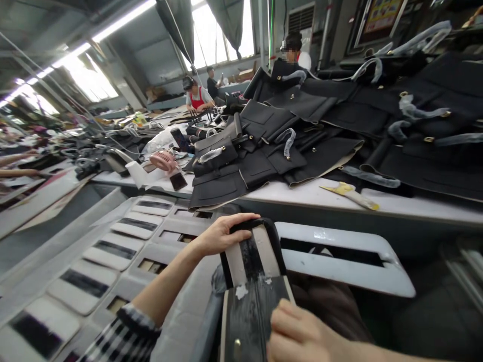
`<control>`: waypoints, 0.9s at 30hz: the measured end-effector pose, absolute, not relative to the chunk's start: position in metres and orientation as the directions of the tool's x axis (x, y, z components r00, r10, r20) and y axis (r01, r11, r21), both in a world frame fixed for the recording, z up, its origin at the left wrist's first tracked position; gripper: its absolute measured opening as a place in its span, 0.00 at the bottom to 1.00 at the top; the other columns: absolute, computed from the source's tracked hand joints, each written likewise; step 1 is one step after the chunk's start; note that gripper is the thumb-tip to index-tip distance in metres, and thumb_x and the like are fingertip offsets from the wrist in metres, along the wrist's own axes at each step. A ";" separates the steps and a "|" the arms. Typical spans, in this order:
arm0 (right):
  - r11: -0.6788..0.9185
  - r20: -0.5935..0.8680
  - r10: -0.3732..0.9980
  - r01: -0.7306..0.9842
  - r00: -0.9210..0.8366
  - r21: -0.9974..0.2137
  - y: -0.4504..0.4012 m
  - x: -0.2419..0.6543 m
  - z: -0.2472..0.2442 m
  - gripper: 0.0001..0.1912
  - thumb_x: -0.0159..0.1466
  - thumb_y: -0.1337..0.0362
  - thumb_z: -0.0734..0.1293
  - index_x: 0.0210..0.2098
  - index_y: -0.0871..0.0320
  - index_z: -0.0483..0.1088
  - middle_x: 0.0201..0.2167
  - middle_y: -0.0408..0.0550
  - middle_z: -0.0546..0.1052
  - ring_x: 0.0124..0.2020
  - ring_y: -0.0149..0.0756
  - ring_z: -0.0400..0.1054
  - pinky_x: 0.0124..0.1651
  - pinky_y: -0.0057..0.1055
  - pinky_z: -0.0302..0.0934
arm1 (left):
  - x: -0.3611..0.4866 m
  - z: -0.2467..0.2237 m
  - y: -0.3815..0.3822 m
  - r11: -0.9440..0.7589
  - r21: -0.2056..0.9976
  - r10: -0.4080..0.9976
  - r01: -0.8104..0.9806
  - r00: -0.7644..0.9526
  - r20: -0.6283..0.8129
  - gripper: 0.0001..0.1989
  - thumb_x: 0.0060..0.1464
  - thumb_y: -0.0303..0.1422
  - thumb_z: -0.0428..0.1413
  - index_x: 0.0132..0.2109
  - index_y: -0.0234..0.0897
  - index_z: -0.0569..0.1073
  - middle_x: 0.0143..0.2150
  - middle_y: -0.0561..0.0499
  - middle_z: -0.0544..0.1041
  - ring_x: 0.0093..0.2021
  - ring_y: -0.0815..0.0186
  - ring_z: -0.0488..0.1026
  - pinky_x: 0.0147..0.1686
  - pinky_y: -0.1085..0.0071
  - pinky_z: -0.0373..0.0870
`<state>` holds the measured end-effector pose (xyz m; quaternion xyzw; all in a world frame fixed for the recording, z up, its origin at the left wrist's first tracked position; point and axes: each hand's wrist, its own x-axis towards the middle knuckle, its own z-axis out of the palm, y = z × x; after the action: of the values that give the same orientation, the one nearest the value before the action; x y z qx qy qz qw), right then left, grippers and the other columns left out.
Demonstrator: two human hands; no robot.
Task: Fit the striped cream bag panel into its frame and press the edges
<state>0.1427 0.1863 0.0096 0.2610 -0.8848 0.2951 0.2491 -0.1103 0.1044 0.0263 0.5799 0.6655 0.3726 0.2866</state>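
Note:
My left hand [226, 234] pinches the top left edge of a beige panel [260, 244] with a dark band down its middle and a raised black rim. The thumb lies on the panel's inner face and the fingers wrap behind the rim. The panel's lower end meets a worn dark block [247, 311] with pale sides, white flakes and a small brass-coloured peg. My right hand [305, 334] is curled closed at the right side of this block. Whatever its fingers grip is hidden.
A white slotted board [347, 256] lies to the right. Similar beige panels with dark bands [115, 249] line the left bench. Beyond, black bag pieces [264, 120] pile on a white table, with a glue tube [350, 193] and pink fan [164, 160]. Several people work behind.

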 end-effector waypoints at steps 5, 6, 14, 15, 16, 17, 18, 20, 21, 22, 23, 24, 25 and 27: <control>0.516 0.447 0.315 -0.244 -0.838 -0.821 0.228 0.108 0.013 0.13 0.57 0.69 0.73 0.41 0.56 0.71 0.38 0.45 0.71 0.40 0.32 0.64 0.43 0.30 0.60 | -0.120 0.027 0.100 0.141 0.899 0.970 0.415 -0.239 -0.042 0.23 0.61 0.44 0.53 0.60 0.44 0.70 0.61 0.50 0.71 0.60 0.56 0.67 0.60 0.64 0.61; 0.469 0.382 0.407 -0.169 -0.830 -0.867 0.233 0.101 0.006 0.15 0.54 0.69 0.75 0.39 0.56 0.70 0.37 0.43 0.71 0.40 0.32 0.64 0.43 0.29 0.60 | -0.121 0.027 0.099 0.143 0.912 0.966 0.385 -0.253 -0.045 0.22 0.62 0.45 0.51 0.59 0.43 0.70 0.61 0.49 0.71 0.61 0.55 0.66 0.61 0.63 0.60; 0.294 0.123 0.584 0.069 -0.802 -0.953 0.213 0.095 -0.035 0.14 0.60 0.65 0.70 0.24 0.58 0.61 0.30 0.40 0.65 0.34 0.31 0.60 0.38 0.31 0.54 | -0.113 0.008 0.090 0.052 0.983 0.911 -0.178 -0.394 -0.119 0.44 0.51 0.66 0.43 0.57 0.34 0.72 0.55 0.38 0.75 0.55 0.48 0.72 0.54 0.58 0.68; 0.293 0.119 0.588 0.074 -0.800 -0.953 0.210 0.096 -0.035 0.14 0.61 0.65 0.69 0.24 0.58 0.60 0.30 0.40 0.65 0.33 0.31 0.60 0.37 0.31 0.54 | -0.112 0.008 0.089 0.048 0.977 0.905 -0.209 -0.405 -0.131 0.45 0.48 0.67 0.44 0.56 0.33 0.73 0.55 0.37 0.75 0.56 0.47 0.71 0.55 0.59 0.68; 0.296 0.124 0.593 0.073 -0.796 -0.952 0.207 0.097 -0.035 0.13 0.63 0.65 0.67 0.25 0.58 0.60 0.29 0.40 0.65 0.33 0.31 0.60 0.36 0.31 0.53 | -0.110 0.010 0.089 0.051 0.972 0.898 -0.228 -0.415 -0.145 0.46 0.47 0.68 0.45 0.56 0.33 0.73 0.56 0.37 0.74 0.56 0.47 0.71 0.55 0.59 0.67; 0.300 0.133 0.594 0.065 -0.793 -0.952 0.205 0.098 -0.035 0.13 0.63 0.66 0.66 0.25 0.57 0.59 0.29 0.41 0.64 0.32 0.31 0.59 0.36 0.31 0.53 | -0.108 0.012 0.088 0.058 0.969 0.893 -0.242 -0.422 -0.159 0.47 0.45 0.68 0.46 0.56 0.33 0.73 0.56 0.37 0.74 0.56 0.46 0.70 0.55 0.59 0.67; 0.301 0.144 0.595 0.053 -0.791 -0.952 0.205 0.098 -0.036 0.12 0.64 0.66 0.65 0.25 0.57 0.59 0.29 0.41 0.64 0.32 0.30 0.59 0.35 0.30 0.52 | -0.106 0.014 0.088 0.063 0.966 0.889 -0.250 -0.427 -0.168 0.48 0.45 0.68 0.46 0.56 0.32 0.73 0.56 0.36 0.74 0.56 0.46 0.70 0.55 0.59 0.67; 0.296 0.162 0.600 0.029 -0.783 -0.955 0.205 0.099 -0.037 0.13 0.65 0.65 0.63 0.25 0.57 0.58 0.29 0.41 0.63 0.31 0.30 0.59 0.34 0.30 0.52 | -0.102 0.019 0.084 0.059 0.965 0.886 -0.254 -0.432 -0.168 0.49 0.45 0.69 0.45 0.57 0.31 0.73 0.57 0.36 0.73 0.57 0.46 0.70 0.56 0.58 0.67; 0.290 0.165 0.606 0.023 -0.778 -0.957 0.205 0.099 -0.039 0.13 0.65 0.65 0.63 0.25 0.57 0.58 0.28 0.41 0.63 0.31 0.30 0.59 0.33 0.30 0.52 | -0.099 0.020 0.082 0.050 0.966 0.885 -0.255 -0.436 -0.161 0.50 0.45 0.69 0.44 0.57 0.31 0.72 0.58 0.35 0.73 0.58 0.45 0.69 0.57 0.58 0.66; 0.283 0.163 0.613 0.022 -0.773 -0.959 0.206 0.099 -0.040 0.13 0.66 0.64 0.62 0.25 0.57 0.57 0.28 0.41 0.63 0.30 0.30 0.59 0.33 0.30 0.52 | -0.097 0.019 0.078 0.034 0.965 0.881 -0.259 -0.448 -0.151 0.51 0.45 0.70 0.43 0.57 0.30 0.72 0.58 0.34 0.73 0.58 0.45 0.68 0.57 0.58 0.66; 0.279 0.161 0.620 0.024 -0.768 -0.960 0.207 0.099 -0.041 0.13 0.66 0.63 0.62 0.25 0.57 0.57 0.28 0.41 0.63 0.30 0.30 0.58 0.32 0.30 0.52 | -0.094 0.017 0.075 0.010 0.964 0.871 -0.264 -0.472 -0.138 0.52 0.44 0.70 0.42 0.58 0.29 0.71 0.57 0.34 0.73 0.58 0.45 0.68 0.57 0.57 0.66; 0.279 0.159 0.625 0.028 -0.764 -0.960 0.207 0.099 -0.042 0.13 0.66 0.63 0.62 0.25 0.57 0.57 0.27 0.41 0.63 0.30 0.30 0.58 0.33 0.30 0.52 | -0.090 0.014 0.072 -0.021 0.964 0.852 -0.264 -0.509 -0.121 0.53 0.43 0.71 0.42 0.59 0.29 0.70 0.57 0.34 0.73 0.58 0.44 0.69 0.57 0.57 0.66; 0.281 0.158 0.625 0.031 -0.765 -0.959 0.207 0.099 -0.043 0.13 0.66 0.63 0.62 0.25 0.57 0.57 0.27 0.41 0.63 0.30 0.31 0.58 0.33 0.31 0.52 | -0.086 0.010 0.069 -0.054 0.966 0.825 -0.253 -0.556 -0.099 0.53 0.43 0.71 0.44 0.59 0.30 0.70 0.57 0.34 0.73 0.57 0.45 0.69 0.55 0.57 0.68; 0.267 0.143 0.628 0.040 -0.765 -0.963 0.204 0.099 -0.042 0.11 0.65 0.63 0.62 0.27 0.57 0.58 0.28 0.41 0.63 0.30 0.31 0.59 0.34 0.31 0.53 | -0.078 0.001 0.066 -0.108 0.979 0.734 -0.172 -0.678 -0.038 0.47 0.44 0.65 0.53 0.59 0.32 0.70 0.56 0.37 0.74 0.55 0.47 0.71 0.52 0.61 0.70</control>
<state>0.0987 0.2045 -0.0418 -0.2223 -0.7519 0.5630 0.2612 -0.0782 0.0660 0.0014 0.2403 0.5855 0.7043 0.3216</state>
